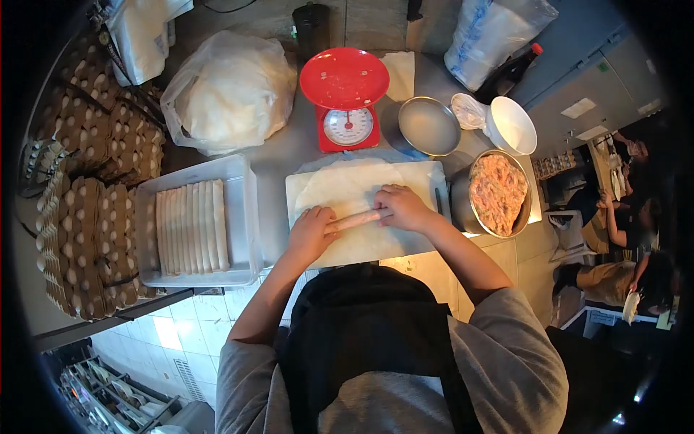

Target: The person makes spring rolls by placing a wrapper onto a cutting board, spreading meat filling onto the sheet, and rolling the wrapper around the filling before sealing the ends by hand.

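Note:
A thin, uncooked spring roll (359, 220) lies across the near part of a white board (419, 171), its filling faintly showing through the wrapper. My left hand (311, 231) is closed over its left end, and my right hand (403, 207) grips the right end with bent fingers. Beneath and beyond the roll are pale round wrapper sheets (347, 183). To the left, a clear plastic tub (249, 217) holds several finished rolls (191, 228) side by side. A metal pot of pinkish minced filling (499, 192) stands to the right of the board.
Behind the board stands a red dial scale (349, 129). A metal bowl (429, 126), a white bowl (512, 126) and a dark bottle (510, 74) are at the back right. A large plastic bag (235, 94) and stacked egg trays (94, 239) fill the left. People (614, 217) are at far right.

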The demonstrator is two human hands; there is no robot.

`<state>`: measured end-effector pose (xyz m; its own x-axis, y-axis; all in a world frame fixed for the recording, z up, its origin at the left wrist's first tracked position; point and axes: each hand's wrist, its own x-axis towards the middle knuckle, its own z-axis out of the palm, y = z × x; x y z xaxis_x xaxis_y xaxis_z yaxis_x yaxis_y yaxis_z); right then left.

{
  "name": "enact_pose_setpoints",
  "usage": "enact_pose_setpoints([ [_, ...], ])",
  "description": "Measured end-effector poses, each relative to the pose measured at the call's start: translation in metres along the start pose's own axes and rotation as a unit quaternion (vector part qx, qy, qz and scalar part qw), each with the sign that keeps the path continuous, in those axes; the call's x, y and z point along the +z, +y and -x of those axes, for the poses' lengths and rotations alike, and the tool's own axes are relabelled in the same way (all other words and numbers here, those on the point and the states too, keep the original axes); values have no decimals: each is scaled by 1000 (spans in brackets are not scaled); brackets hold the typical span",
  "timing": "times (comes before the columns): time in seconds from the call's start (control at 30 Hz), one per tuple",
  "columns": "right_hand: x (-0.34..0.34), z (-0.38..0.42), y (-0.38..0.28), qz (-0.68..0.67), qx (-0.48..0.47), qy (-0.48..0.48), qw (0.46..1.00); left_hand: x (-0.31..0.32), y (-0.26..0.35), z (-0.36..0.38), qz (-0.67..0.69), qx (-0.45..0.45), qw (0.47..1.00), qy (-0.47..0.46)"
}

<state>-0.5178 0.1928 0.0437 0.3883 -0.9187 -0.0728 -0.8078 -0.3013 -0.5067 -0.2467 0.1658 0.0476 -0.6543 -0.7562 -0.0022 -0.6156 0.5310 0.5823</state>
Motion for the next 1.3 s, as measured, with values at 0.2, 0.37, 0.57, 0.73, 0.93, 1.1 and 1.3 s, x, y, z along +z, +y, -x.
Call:
enact_pose_setpoints([
  [0.2,-18,0,25,-134,85,-63,985,-2,-21,8,214,-103,971,-13],
  [0.37,-32,-19,20,89,71,96,989,-14,-15,-14,-24,-87,994,55],
  [0.57,12,11,-15,70,-91,87,990,26,21,5,-11,65,996,54],
  [0.73,14,42,-35,110,-99,45,988,35,26,29,-26,86,994,62],
  [0.93,30,-25,5,96,-80,152,980,39,-8,-33,-119,82,980,135],
  [1.1,13,-27,-8,107,-110,154,976,22,-1,-33,-91,70,989,95],
  [1.3,33,-20,12,182,-130,208,952,29,-2,-44,-97,61,984,139],
])
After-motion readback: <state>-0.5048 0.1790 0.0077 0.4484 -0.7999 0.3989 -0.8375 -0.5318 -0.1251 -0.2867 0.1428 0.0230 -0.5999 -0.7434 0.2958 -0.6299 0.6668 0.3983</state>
